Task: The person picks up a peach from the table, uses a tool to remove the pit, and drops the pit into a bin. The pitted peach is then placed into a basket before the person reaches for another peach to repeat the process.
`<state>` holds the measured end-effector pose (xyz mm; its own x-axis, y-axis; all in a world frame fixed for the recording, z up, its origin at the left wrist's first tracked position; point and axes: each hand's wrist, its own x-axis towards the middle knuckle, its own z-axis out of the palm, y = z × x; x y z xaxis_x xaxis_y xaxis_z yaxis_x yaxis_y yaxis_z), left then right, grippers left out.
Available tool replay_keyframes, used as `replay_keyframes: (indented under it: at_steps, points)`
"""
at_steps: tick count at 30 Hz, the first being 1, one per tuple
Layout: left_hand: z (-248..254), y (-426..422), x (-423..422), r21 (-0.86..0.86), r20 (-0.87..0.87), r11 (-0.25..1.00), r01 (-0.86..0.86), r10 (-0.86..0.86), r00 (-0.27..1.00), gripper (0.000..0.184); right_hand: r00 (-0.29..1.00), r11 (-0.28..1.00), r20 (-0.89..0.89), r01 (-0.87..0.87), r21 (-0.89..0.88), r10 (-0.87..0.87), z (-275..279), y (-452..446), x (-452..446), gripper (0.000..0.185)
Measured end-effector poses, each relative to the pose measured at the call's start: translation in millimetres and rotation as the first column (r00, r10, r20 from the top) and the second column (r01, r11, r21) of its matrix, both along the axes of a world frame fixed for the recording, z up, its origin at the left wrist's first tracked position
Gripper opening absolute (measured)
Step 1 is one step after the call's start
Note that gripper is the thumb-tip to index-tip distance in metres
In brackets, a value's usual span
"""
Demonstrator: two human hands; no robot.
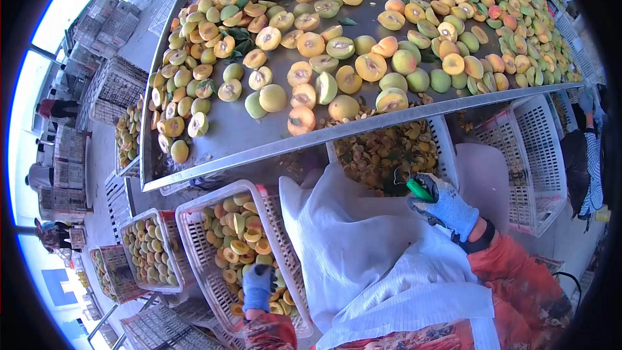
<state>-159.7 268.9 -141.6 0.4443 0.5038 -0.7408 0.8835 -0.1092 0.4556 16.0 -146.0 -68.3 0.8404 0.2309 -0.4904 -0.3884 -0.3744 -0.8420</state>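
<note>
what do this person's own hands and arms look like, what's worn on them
The left hand and right hand wear light blue gloves, dark in places, with a black band at the right wrist. The sleeves are orange-red with darker mottled patches.

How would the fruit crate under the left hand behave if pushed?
Probably heavy: the crate holds a deep-looking pile of fruit. Its lattice walls look like moulded plastic, so likely fairly stiff. The loose, rounded pieces may shift or roll if it tilts.
</note>
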Motion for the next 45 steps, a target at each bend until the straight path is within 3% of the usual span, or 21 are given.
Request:
replay_keyframes:
  at_steps: [1,2,5,6,7,8,9,10,13,17,19,21,23,25,29,33,36,39,40,41,45]
  points:
    - [33.6,0.5,37.0,0.033,0.278,0.996,-0.086,0.074,0.958,0.006,0.963,0.97,0.222,-0.102,-0.222,0.153,-1.9,-0.1,-0.3,0.045]
    - [60.2,1.0,75.4,0.019,0.503,0.992,-0.128,0.102,0.858,0.009,0.96,0.962,0.236,-0.089,-0.259,0.153,-9.1,-1.4,-0.6,0.048]
    - [97.3,-28.1,184.3,0.206,0.691,0.979,0.005,-0.149,0.707,0.02,0.937,0.949,0.276,-0.133,-0.285,0.214,-29.3,-6.7,-1.7,0.045]
    - [81.7,-36.4,217.0,0.133,0.755,0.988,0.076,-0.151,0.638,0.025,0.935,0.945,0.268,-0.152,-0.291,0.233,-17.5,-4.0,-1.0,0.043]
    - [65.6,-40.5,250.8,0.496,0.573,0.837,0.229,-0.514,0.638,0.037,0.934,0.948,0.275,-0.146,-0.283,0.226,-8.3,-3.1,-1.2,0.043]
    - [69.5,-62.4,276.9,0.578,0.384,0.739,0.348,-0.622,0.683,0.051,0.928,0.94,0.273,-0.169,-0.298,0.253,-0.5,-3.4,-2.7,0.042]
    - [91.0,-93.0,299.5,0.708,-0.039,0.469,0.528,-0.72,0.693,0.057,0.921,0.93,0.27,-0.191,-0.315,0.281,4.1,-5.7,-3.9,0.041]
    - [86.5,-107.3,313.9,0.725,-0.129,0.379,0.575,-0.746,0.653,0.059,0.916,0.92,0.268,-0.2,-0.336,0.297,5.8,-9.7,-6.2,0.043]
    - [76.3,-132.7,340.7,0.615,-0.211,0.334,0.714,-0.803,0.558,0.057,0.881,0.94,0.382,-0.168,-0.297,0.279,2.5,-25.2,-11.2,0.045]
    - [70.6,-122.0,343.4,0.617,0.0,0.381,0.688,-0.875,0.484,0.044,0.9,0.966,0.39,-0.104,-0.236,0.193,6.5,-38.0,-11.7,0.045]
    - [82.1,-120.4,330.6,0.365,0.453,0.845,0.391,-0.528,0.719,0.038,0.81,0.983,0.574,-0.012,-0.186,0.118,8.8,-43.2,-9.6,0.043]
    - [120.8,-144.1,297.4,-0.153,0.761,0.98,0.129,0.034,0.648,0.035,0.804,0.995,0.593,0.022,-0.093,0.038,14.6,-41.1,-6.9,0.04]
    - [115.3,-142.8,265.6,-0.815,0.531,0.548,0.187,0.577,0.62,0.031,0.802,0.999,0.596,0.032,0.005,-0.028,23.1,-31.0,-5.3,0.037]
    - [130.8,-186.0,229.6,-0.905,0.389,0.413,0.1,0.713,0.583,0.041,0.794,0.985,0.591,-0.049,-0.168,0.14,39.1,-21.0,-5.3,0.028]
    - [102.8,-224.5,210.7,-0.91,0.415,0.31,0.277,0.659,0.627,0.046,0.715,0.987,0.682,-0.092,-0.128,0.155,63.2,-5.0,-8.8,0.025]
    - [120.7,-253.7,188.8,-0.752,0.618,0.606,0.258,0.515,0.594,0.045,0.758,0.971,0.608,-0.157,-0.179,0.235,70.2,-3.2,-15.4,0.028]
    - [138.5,-265.6,179.8,-0.673,0.702,0.697,0.249,0.496,0.511,0.031,0.778,0.972,0.585,-0.16,-0.172,0.231,71.3,-1.8,-21.1,0.03]
    - [147.5,-270.4,176.3,-0.584,0.763,0.778,0.229,0.431,0.482,0.032,0.644,0.982,0.742,-0.097,-0.163,0.187,64.9,-0.1,-26.3,0.03]
    - [148.8,-271.3,173.2,-0.574,0.764,0.783,0.239,0.409,0.499,0.034,0.91,0.958,0.41,-0.171,0.232,0.064,68.0,1.0,-28.2,0.03]
    - [149.7,-272.1,171.4,-0.572,0.764,0.785,0.235,0.407,0.5,0.034,0.996,0.808,-0.021,-0.058,0.587,0.087,71.6,1.5,-28.7,0.029]
    - [152.2,-277.4,174.8,-0.506,0.758,0.854,0.12,0.374,0.535,0.031,0.892,0.685,-0.414,0.188,0.704,0.181,74.7,-2.2,-23.5,0.036]
